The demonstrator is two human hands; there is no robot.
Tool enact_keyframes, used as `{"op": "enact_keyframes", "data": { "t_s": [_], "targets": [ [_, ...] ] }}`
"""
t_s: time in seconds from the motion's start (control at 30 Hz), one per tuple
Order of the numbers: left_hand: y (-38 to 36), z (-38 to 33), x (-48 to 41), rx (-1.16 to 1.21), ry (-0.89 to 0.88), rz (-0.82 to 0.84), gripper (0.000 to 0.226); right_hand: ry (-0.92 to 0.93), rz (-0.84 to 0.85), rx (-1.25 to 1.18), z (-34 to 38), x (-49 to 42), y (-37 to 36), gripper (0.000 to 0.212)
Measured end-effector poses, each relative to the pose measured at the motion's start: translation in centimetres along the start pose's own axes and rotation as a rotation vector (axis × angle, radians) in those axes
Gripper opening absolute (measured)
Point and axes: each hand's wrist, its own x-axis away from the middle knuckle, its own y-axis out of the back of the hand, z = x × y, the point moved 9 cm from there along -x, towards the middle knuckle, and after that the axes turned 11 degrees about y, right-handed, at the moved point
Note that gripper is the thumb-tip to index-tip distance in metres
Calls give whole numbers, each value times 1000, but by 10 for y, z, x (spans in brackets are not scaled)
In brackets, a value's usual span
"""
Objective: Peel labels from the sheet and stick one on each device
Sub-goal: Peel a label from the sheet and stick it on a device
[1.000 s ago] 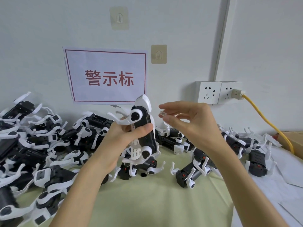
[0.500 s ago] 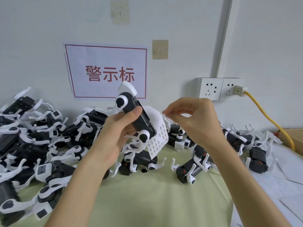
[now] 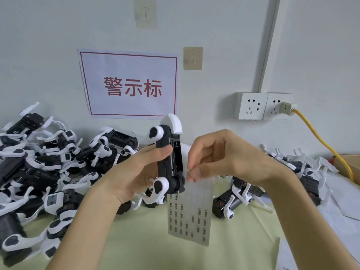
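Wall behind: white sign [image 3: 129, 84] w/ red border & red characters. Two beige adhesive hooks [image 3: 192, 58], one above sign, one to its right. Double socket [image 3: 263, 106] w/ yellow cable [image 3: 319, 139] plugged in, running down toward cardboard box [image 3: 350, 162] at right. Pale green tablecloth [image 3: 136, 240].

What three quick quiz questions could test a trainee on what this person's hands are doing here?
1. True or false: the left hand grips a black-and-white device held upright above the table.
2. What hangs below the right hand? A) a yellow cable B) a label sheet C) a cardboard box
3. Fill in: the right hand's fingertips pinch something small beside the device's ____ end.

Key: 1 true. 2 B, the label sheet. 3 lower.
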Motion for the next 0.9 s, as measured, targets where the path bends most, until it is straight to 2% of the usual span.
{"op": "enact_keyframes", "data": {
  "t_s": [0.13, 0.3, 0.47, 0.53, 0.6, 0.67, 0.77, 0.9],
  "targets": [
    [6, 6, -5, 50, 28, -12, 62, 10, 62, -42, 2, -3, -12, 17],
    [9, 3, -3, 113, -26, -20, 60, 46, -63, 81, 1, -5, 3, 5],
    [12, -7, -1, 167, -86, -112, 52, 97, -195, -108, 1, -7, 15, 10],
    [13, -11, 0, 144, -114, -138, 77, 107, -189, -168, 2, -6, 16, 12],
    [13, -16, 3, 128, -147, -161, 104, 92, -108, -186, 4, -4, 9, 20],
    [12, -21, 5, 106, -177, -178, 111, 62, 19, -199, 4, -1, -3, 25],
    [13, -21, 7, 77, -190, -170, 98, 20, 147, -195, 4, 2, -15, 29],
    [3, -28, 14, 54, -272, -45, 72, 7, 182, -173, 2, 3, -18, 28]
  ]
}}
